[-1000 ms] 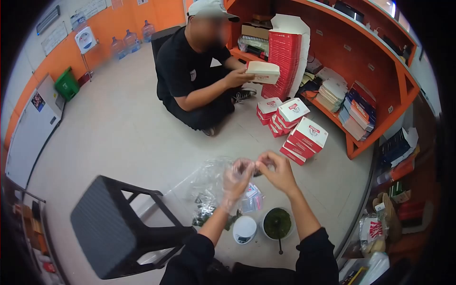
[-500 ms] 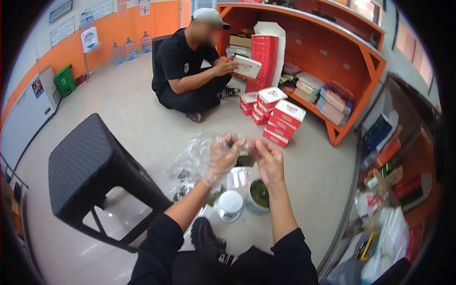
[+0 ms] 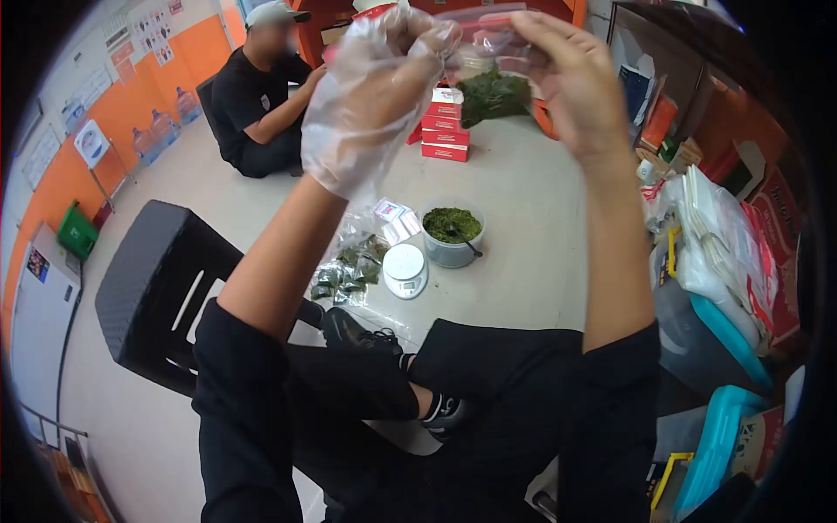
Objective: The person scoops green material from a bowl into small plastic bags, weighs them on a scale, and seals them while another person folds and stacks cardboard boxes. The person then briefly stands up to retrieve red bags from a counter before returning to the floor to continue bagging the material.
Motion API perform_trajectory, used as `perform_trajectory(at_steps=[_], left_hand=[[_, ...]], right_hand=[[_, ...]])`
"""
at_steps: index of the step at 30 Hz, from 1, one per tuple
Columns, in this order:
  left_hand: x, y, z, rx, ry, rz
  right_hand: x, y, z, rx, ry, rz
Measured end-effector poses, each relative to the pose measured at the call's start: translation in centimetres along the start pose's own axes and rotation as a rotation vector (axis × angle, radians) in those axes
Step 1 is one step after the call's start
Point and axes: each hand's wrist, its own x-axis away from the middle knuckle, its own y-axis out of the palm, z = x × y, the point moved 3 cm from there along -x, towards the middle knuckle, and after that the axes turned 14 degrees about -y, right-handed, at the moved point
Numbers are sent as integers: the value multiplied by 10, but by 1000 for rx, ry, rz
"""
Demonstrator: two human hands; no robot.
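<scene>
My left hand [image 3: 370,96], in a clear plastic glove, is raised with its fingers closed on one side of a small clear zip bag [image 3: 495,98]. Dark green contents fill the lower part of this bag. My bare right hand [image 3: 582,87] pinches the other end of its pink-edged top. Below them on the floor stands a tub [image 3: 451,254] of chopped green stuff, with a dark spoon handle leaning out. Beside it is a white kitchen scale [image 3: 405,263]. Several filled green packets [image 3: 349,272] lie on clear plastic, near a small stack of flat packs [image 3: 398,220].
A black stool [image 3: 170,288] stands to the left. Another person [image 3: 261,96] sits on the floor ahead, near stacked red-and-white boxes [image 3: 445,138]. Bags and bins [image 3: 724,261] crowd the right side. My crossed legs and shoes are below.
Both hands have risen toward my face with the zip bag, whose green contents now show plainly. My view has shifted, and the tub is no longer behind my right hand.
</scene>
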Motion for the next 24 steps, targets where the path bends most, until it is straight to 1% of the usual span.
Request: perform_trajectory(at_steps=[1,2,3,4,5,6,7,8,9,10,11,12,13,14,15,16,17,18,19,20,21,22,23,24], left_hand=[[0,-6,6,-34,-2,-90],[-2,-9,10,-66,4,-182],[0,-11,11,-45,18,-180],[7,-11,8,-1,-24,-200],[14,-12,5,41,-66,-227],[21,-16,1,-103,-104,-266],[26,-19,-11,-17,-275,-328],[42,-13,-14,55,-406,-253],[51,-12,-25,79,-398,-278],[60,-13,-33,-86,-410,-210],[69,-21,-76,-313,-359,-213],[79,-23,-82,-171,-372,-269],[91,-31,-111,-306,-252,-307],[102,-35,-129,-203,-217,-333],[108,-40,-138,-254,-266,-390],[113,-43,-148,-169,-375,-446],[110,-47,-142,-260,-356,-488],[115,-50,-160,-180,-370,-469],[122,-52,-179,-100,-389,-443],[126,-57,-187,-98,-411,-422],[128,-62,-196,-1,-505,-394],[128,-67,-204,98,-589,-366],[129,-71,-209,102,-598,-348],[132,-75,-213,192,-662,-297]], right_hand=[[-4,0,-15,28,18,-77],[-4,-3,-21,50,12,-87],[0,-5,-27,171,-29,-149],[4,-5,-31,292,-70,-210],[11,-5,-33,315,-73,-215],[20,-4,-30,319,17,-240],[28,-2,-27,322,100,-264],[40,5,-22,324,93,-251],[55,15,-12,327,83,-236],[77,22,9,191,150,-160],[97,24,26,299,171,-150],[108,32,25,472,70,-161],[127,34,40,463,98,-157],[144,35,52,433,151,-189],[165,34,67,350,255,-129],[179,34,76,384,314,-124],[192,34,87,361,320,-65],[201,37,96,333,337,-10],[207,40,104,322,351,-26],[211,42,109,278,398,63],[215,45,116,236,442,153],[217,47,124,232,472,156],[218,50,132,226,484,141],[218,53,140,230,499,166]])
